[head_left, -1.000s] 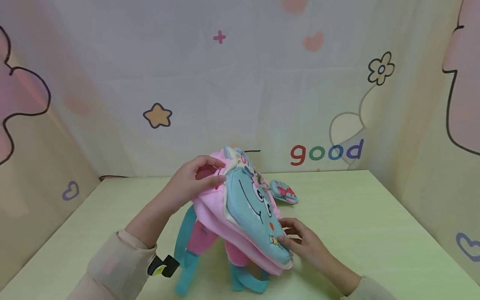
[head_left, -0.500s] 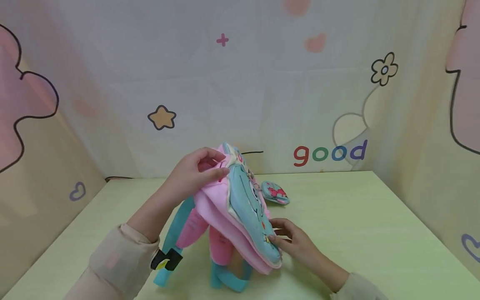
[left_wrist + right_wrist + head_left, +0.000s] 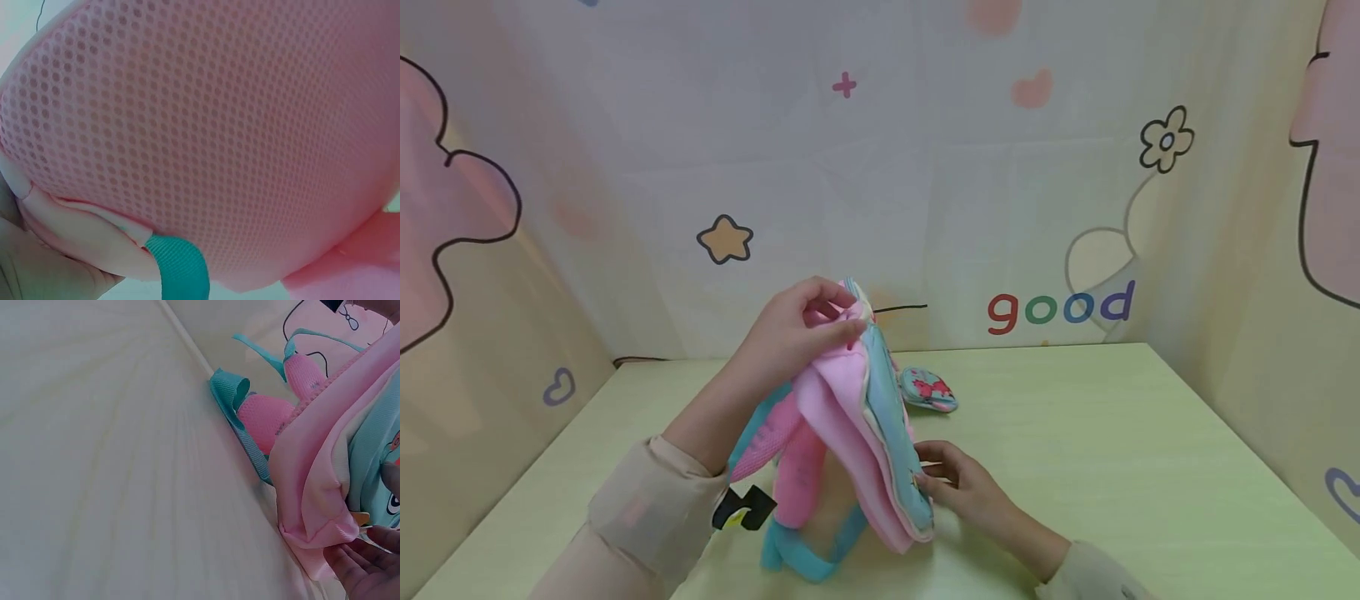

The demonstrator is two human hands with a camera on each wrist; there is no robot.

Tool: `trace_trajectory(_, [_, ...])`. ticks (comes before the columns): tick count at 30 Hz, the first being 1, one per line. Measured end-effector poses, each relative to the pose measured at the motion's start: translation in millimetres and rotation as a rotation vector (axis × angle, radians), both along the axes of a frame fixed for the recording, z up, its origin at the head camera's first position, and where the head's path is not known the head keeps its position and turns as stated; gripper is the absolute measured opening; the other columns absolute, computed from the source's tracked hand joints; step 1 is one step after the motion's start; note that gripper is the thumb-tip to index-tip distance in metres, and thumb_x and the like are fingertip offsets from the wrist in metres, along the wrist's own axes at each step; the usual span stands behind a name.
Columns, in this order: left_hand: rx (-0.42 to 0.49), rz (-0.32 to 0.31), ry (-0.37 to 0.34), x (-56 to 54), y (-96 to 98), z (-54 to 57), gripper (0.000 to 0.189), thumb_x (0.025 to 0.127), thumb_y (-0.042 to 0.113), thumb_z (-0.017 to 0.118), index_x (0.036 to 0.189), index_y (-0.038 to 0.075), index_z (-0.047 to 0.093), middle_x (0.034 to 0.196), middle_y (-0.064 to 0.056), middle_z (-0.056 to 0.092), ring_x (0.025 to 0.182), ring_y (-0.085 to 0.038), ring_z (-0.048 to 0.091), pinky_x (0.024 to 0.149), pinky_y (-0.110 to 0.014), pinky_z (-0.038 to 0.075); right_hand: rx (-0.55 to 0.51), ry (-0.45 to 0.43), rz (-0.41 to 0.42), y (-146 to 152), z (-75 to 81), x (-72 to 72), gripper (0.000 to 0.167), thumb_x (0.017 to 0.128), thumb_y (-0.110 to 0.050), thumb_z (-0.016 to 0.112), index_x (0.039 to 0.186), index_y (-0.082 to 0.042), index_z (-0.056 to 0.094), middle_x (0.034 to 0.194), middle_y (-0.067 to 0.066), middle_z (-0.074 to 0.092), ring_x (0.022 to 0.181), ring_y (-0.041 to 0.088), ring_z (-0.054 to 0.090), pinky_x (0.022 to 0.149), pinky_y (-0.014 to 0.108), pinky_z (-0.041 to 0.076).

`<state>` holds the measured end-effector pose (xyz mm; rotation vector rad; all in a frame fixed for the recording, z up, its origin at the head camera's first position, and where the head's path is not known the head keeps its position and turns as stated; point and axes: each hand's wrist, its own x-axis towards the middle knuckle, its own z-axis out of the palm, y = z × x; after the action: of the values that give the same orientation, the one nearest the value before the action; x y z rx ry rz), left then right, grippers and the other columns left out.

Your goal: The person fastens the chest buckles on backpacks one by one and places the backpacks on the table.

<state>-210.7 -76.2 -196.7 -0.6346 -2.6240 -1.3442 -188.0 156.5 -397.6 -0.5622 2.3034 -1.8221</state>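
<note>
Head view: left hand [image 3: 786, 333] high, right hand [image 3: 964, 483] low, both hands grip the backpack [image 3: 841, 385].

The bench [image 3: 1075, 433] is viewed forward and down from the head; pink mesh [image 3: 206, 137] is faced very closely from the left wrist. The backpack [image 3: 312, 450], caught nearby at three o'clock from the right wrist, is shared with the head view.

The left sleeve [image 3: 598, 562] is coloured in pale beige, and it is finished by a wide cuff [image 3: 681, 500], marked with a small pinkish patch [image 3: 635, 510]. At its edge, a black angular piece [image 3: 758, 507] with a yellow mark [image 3: 735, 520] is seen. A similar beige is shown by the right sleeve [image 3: 1084, 575].
</note>
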Motion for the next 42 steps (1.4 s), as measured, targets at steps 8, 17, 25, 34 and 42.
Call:
trace_trajectory(8, [0.032,0.027,0.018,3.5,7.9,7.3,0.036,0.087,0.029,0.066,0.116,0.009,0.059,0.112,-0.009,0.061,0.101,-0.024,0.059,0.077,-0.027,0.052,-0.058,-0.015,0.062,-12,-5.5,-1.4,0.054,0.097,-0.028,0.057,0.137,0.004,0.040,0.139,0.026,0.046,0.120,0.033,0.056,0.091,0.026,0.054])
trace_trajectory(17, [0.040,0.012,0.022,4.9,14.7,10.8,0.034,0.088,0.028,0.065,0.116,0.009,0.059,0.110,-0.009,0.062,0.100,-0.023,0.059,0.074,-0.026,0.052,-0.086,-0.011,0.090,-24,-9.2,1.8,0.051,0.097,-0.024,0.056,0.135,0.008,0.040,0.134,0.028,0.049,0.117,0.032,0.059,0.088,0.019,0.052])
trace_trajectory(25, [0.056,-0.002,0.031,6.7,18.3,10.9,0.035,0.088,0.026,0.066,0.117,0.007,0.059,0.111,-0.010,0.061,0.101,-0.024,0.058,0.074,-0.025,0.051,-0.071,-0.001,0.114,-23,-8.5,3.4,0.050,0.098,-0.022,0.056,0.135,0.008,0.040,0.134,0.029,0.049,0.116,0.031,0.060,0.088,0.020,0.052])
trace_trajectory(34, [0.048,-0.048,0.061,7.2,23.5,7.7,0.043,0.088,0.026,0.066,0.125,0.007,0.053,0.119,-0.010,0.058,0.108,-0.024,0.057,0.081,-0.033,0.057,0.075,0.065,0.027,7,14.6,-4.2,0.044,0.096,-0.024,0.058,0.128,0.006,0.050,0.127,0.025,0.056,0.107,0.027,0.062,0.083,0.024,0.054])
trace_trajectory(42, [0.067,-0.075,0.118,7.0,26.4,3.0,0.041,0.091,0.025,0.062,0.126,0.007,0.052,0.125,-0.012,0.057,0.112,-0.024,0.056,0.089,-0.037,0.055,0.068,0.221,-0.196,26,75.3,-6.3,0.037,0.098,-0.021,0.055,0.128,0.000,0.053,0.126,0.018,0.059,0.104,0.017,0.062,0.087,0.018,0.053])
